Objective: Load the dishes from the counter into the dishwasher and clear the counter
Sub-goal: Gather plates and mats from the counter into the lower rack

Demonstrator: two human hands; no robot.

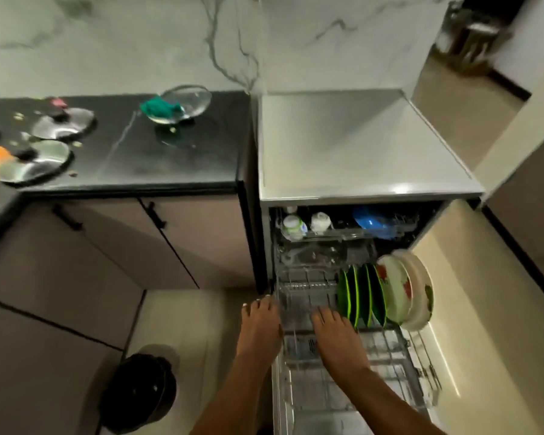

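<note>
Black counter (170, 164), glass bowl (182, 103), 2 steel lids (49, 138), crumbs

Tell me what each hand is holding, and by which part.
Neither hand holds a dish. The left hand and right hand rest with straight fingers on the pulled-out wire lower rack of the dishwasher, near its left front.

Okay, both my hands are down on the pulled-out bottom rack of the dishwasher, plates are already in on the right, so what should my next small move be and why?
Probably lift the left hand off the lower rack and reach for the glass bowl on the black counter. Neither it nor the right hand holds a dish, the rack's left side looks free beside the green plates, and steel lids also wait there.
</note>
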